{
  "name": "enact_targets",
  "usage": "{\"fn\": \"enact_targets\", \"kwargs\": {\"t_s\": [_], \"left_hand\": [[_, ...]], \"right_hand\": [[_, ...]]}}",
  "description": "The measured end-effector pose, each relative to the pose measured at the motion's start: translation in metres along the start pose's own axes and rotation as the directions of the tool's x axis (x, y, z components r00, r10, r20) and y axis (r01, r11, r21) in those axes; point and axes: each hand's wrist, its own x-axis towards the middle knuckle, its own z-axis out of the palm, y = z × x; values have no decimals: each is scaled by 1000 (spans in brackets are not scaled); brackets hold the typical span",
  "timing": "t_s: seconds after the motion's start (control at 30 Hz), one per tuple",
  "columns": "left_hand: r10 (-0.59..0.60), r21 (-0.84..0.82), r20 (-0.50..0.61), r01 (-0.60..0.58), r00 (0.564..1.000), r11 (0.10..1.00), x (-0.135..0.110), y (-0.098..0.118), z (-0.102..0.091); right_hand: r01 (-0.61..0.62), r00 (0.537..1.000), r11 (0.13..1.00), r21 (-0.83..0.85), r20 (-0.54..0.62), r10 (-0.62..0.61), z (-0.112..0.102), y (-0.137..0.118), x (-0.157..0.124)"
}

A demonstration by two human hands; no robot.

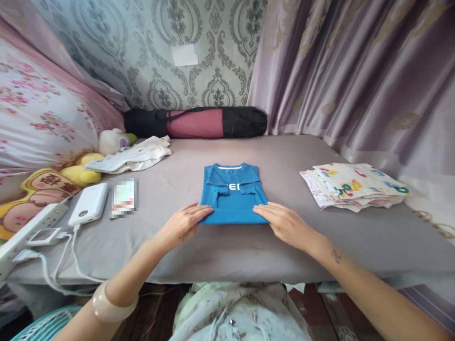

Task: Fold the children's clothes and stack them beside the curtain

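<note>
A blue shirt (pixel 234 217) lies in front of me, folded into a compact rectangle with its white-edged collar pointing away. Both sleeves are folded inward over its chest, partly covering white lettering. My left hand (pixel 183 221) holds the near left corner, fingers laid over the fabric and thumb out of sight. At the near right corner, my right hand (pixel 287 224) has the same hold, its thumb also hidden. The near edge of the shirt runs straight between the two hands.
Folded patterned clothes (pixel 359 184) are stacked at right. Left are white garments (pixel 137 156), a power bank (pixel 88 203), a power strip (pixel 39 232) with cables, a blurred-out item (pixel 123 196) and plush toys (pixel 83 170). A black-and-red rolled bag (pixel 195 124) lies along the wall.
</note>
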Motion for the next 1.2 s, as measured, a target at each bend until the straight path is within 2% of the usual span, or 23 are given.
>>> {"fn": "enact_targets", "kwargs": {"t_s": [0.1,0.17,0.23,0.3,0.33,0.4,0.47,0.53,0.6,0.7,0.8,1.07,1.2], "left_hand": [[-214,-211,-76,194,974,958,3,5,-2],[-392,-372,-144,317,909,872,14,2,1],[-504,-520,-215,339,836,784,31,-5,7],[-565,-618,-276,306,778,724,51,-15,13],[-589,-638,-298,302,751,708,61,-21,16],[-642,-618,-335,354,690,702,79,-32,21],[-685,-535,-358,462,635,708,96,-41,24],[-710,-427,-363,570,603,702,110,-49,25],[-728,-330,-346,649,592,685,122,-54,27],[-752,-211,-304,728,585,652,136,-62,30],[-751,-122,-289,755,594,644,145,-67,33],[-763,21,-260,793,592,608,154,-76,39],[-777,67,-241,809,582,585,156,-82,44]], "right_hand": [[-93,995,989,112,-31,97,-8,1,2],[-214,971,952,218,-58,232,-7,8,12],[-366,906,874,321,-93,413,-1,19,26],[-467,816,787,403,-147,560,6,32,42],[-488,779,757,434,-174,602,10,39,50],[-506,735,730,459,-215,644,19,53,67],[-569,697,711,413,-218,683,27,66,82],[-674,649,667,318,-176,740,33,76,98],[-765,596,605,221,-115,795,36,82,112],[-840,525,526,130,-42,850,39,85,128],[-869,488,486,93,-11,873,40,84,137],[-847,532,529,-53,-71,844,46,88,147],[-846,531,523,-98,-88,843,52,91,150]]}}
